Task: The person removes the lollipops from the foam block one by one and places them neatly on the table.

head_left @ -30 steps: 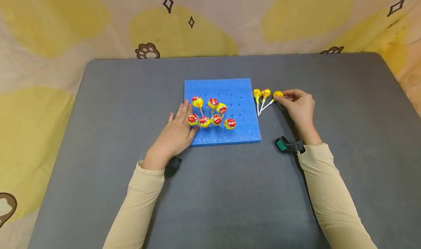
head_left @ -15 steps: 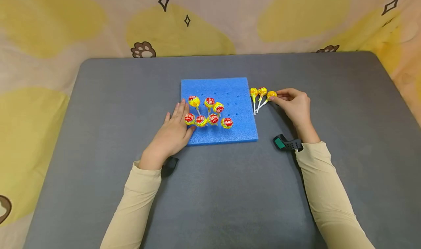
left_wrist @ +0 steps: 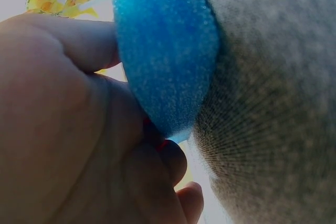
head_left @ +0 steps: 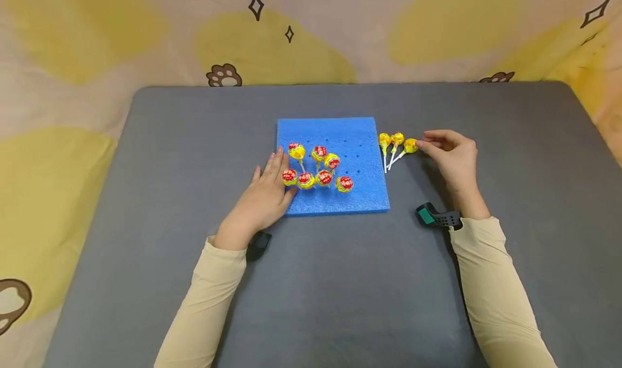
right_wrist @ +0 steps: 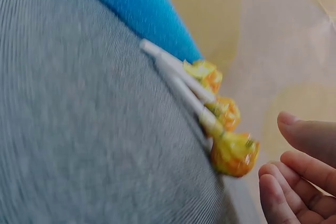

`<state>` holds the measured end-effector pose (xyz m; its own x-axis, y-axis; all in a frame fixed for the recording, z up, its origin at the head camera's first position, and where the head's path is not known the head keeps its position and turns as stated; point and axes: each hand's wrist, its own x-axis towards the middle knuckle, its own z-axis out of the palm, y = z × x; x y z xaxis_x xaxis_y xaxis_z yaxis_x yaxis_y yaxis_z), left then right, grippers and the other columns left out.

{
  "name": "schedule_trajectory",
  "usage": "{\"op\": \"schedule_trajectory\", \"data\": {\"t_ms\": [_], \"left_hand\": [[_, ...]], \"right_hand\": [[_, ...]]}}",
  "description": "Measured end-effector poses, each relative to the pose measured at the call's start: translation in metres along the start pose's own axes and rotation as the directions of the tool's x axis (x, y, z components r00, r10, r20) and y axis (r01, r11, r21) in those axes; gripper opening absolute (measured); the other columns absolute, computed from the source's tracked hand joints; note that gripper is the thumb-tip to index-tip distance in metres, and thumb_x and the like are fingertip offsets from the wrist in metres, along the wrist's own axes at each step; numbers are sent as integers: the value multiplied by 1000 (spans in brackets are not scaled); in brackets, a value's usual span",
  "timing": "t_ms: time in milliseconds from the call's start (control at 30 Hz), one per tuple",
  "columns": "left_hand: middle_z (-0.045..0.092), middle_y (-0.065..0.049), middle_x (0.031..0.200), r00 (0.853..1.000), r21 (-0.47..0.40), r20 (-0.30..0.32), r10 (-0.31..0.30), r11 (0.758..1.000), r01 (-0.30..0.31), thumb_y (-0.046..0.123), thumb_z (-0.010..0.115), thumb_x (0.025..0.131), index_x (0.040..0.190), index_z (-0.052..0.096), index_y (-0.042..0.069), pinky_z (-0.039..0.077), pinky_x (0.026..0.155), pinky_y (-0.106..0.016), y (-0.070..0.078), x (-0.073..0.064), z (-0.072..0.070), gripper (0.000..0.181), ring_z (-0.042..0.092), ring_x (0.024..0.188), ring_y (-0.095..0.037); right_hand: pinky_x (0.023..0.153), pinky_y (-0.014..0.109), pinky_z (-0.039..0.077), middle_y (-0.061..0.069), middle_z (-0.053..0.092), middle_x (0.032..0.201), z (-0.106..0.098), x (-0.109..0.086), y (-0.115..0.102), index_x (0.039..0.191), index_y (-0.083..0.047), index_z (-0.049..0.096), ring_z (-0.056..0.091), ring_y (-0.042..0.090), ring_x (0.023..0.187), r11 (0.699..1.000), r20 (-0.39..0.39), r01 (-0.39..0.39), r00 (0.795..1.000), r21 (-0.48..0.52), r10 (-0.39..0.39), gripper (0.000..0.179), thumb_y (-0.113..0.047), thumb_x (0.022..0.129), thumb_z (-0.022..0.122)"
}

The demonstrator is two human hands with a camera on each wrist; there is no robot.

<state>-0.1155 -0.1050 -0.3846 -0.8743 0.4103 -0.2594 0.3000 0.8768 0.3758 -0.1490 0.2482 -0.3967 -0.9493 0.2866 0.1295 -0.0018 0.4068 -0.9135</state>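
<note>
A blue foam board [head_left: 362, 195] lies on the table, with several yellow-and-red lollipops [head_left: 344, 184] standing stick-down in its left and front part. My left hand [head_left: 259, 198] rests along the board's left edge, fingers straight and thumb at the front corner. In the left wrist view, the board's side [left_wrist: 168, 51] shows beside that hand. Right of the board lie 3 lollipops, their white sticks converging toward the front. The outermost lollipop [head_left: 410, 145] is nearest my right hand [head_left: 454, 160]. In the right wrist view, a gap separates the relaxed fingertips from that lollipop's head [right_wrist: 235, 153].
Small holes dot the board's back and right part. The grey table [head_left: 320, 281] reaches back to a patterned cloth [head_left: 320, 39]. A black strap with a green patch [head_left: 434, 217] is on the right wrist, and a dark device [head_left: 258, 245] sits under the left wrist.
My right hand pinched the outermost lollipop and shifted it slightly left toward the other two, then let go and drew back right. The left hand stays on the board. The head view shifted a little.
</note>
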Motion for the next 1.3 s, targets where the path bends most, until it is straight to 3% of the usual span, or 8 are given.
{"op": "schedule_trajectory", "data": {"t_ms": [133,333,600,833,1000,1167,1300], "left_hand": [[-9,-12,158,1000,-2,7,2,1000,-2,34,43,100,151,3,1,2,114,-50,2,0,3,73,-6,144,-26],[-10,-11,158,1000,-3,6,4,1000,-4,34,42,100,151,2,0,1,114,-49,2,0,2,72,-7,144,-25],[-10,-12,158,1000,-9,0,3,1000,-3,34,43,100,151,2,0,2,114,-50,2,-1,2,73,-7,144,-26],[-10,-12,158,1000,0,-5,1,1000,-1,34,43,100,151,2,0,2,114,-50,0,1,2,74,-7,144,-26],[-10,-12,158,1000,-2,-4,4,1000,-4,34,43,100,151,2,0,2,114,-50,-1,0,1,74,-6,144,-26],[-10,-13,158,1000,-4,-3,9,1000,-9,33,43,100,151,1,-1,2,114,-51,-1,0,0,73,-6,144,-26],[-10,-13,158,1000,1,0,12,1000,-12,33,42,100,151,1,-1,2,114,-51,0,1,0,73,-7,144,-26]], "right_hand": [[67,13,48,-12,67,85,-2,-6,-7,109,7,67,63,3,77,1000,34,11,999,8,-11,36,-12,81,77],[69,15,50,-5,69,86,4,-16,-32,105,10,67,65,5,74,989,149,63,985,135,-83,29,0,79,75],[75,19,53,7,68,96,18,-31,-53,109,12,64,66,8,78,987,405,81,905,141,-132,32,3,80,73],[74,22,54,22,67,98,34,-42,-61,108,12,65,66,12,80,977,487,65,859,203,-158,32,4,78,75],[74,25,55,30,64,99,43,-48,-62,107,13,65,66,15,81,964,549,65,811,258,-202,32,10,76,73],[75,25,54,24,65,100,49,-54,-63,107,12,65,64,18,83,961,594,88,770,261,-232,33,12,75,73],[76,25,54,16,66,99,54,-58,-62,107,9,66,62,18,84,962,605,138,754,236,-256,34,9,74,76]]}}
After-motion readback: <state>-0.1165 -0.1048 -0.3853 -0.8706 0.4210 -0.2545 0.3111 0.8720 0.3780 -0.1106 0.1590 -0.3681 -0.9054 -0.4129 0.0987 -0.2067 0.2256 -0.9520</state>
